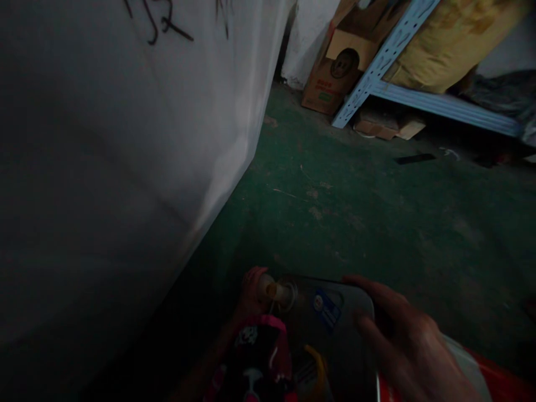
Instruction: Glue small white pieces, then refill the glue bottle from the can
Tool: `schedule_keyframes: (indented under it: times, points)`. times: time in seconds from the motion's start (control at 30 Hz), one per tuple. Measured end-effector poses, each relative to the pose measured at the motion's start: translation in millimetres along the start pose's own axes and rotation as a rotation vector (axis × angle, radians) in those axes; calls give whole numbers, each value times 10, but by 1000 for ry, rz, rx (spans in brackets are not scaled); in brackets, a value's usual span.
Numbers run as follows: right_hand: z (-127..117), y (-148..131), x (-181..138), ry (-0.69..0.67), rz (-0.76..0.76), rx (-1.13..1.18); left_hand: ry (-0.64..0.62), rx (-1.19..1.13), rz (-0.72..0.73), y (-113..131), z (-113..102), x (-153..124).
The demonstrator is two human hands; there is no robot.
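Observation:
A rectangular metal can is at the bottom of the view, its top face turned toward me. It has a blue label, a yellow handle and a pale spout at its left side. My right hand grips the can's right edge, thumb on the top face and fingers round the far side. In dim light, my left hand is closed around a small pale cup at the spout's mouth. Something amber shows where the cup and spout meet. Shadow hides part of the left fingers.
A large white surface with dark handwriting rises on the left. Green floor stretches ahead. At the back stand a cardboard box and a blue metal shelf bearing a yellow sack. Black-and-pink patterned fabric is nearest me.

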State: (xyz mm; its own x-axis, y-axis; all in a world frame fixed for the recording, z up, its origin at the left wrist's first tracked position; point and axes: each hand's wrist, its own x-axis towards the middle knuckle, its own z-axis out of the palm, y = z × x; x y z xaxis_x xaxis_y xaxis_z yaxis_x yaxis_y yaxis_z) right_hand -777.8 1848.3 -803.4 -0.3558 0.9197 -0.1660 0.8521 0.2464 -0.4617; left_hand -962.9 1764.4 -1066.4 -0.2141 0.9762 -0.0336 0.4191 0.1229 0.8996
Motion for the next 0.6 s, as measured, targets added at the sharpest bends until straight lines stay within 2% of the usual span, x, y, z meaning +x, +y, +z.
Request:
schedule_keyframes:
  times: [0.17, 0.23, 0.33, 0.6]
  points:
    - [0, -9, 0, -4, -107, -50, -45, 4, -21, 20, -52, 15]
    - [6, -27, 8, 43, -136, -76, -65, 2, -22, 35, -72, 25]
    - [17, -71, 14, 111, -150, -100, -84, -5, -22, 45, -91, 35]
    - [15, -91, -9, 105, -151, -104, -113, -44, -27, 74, -128, 54]
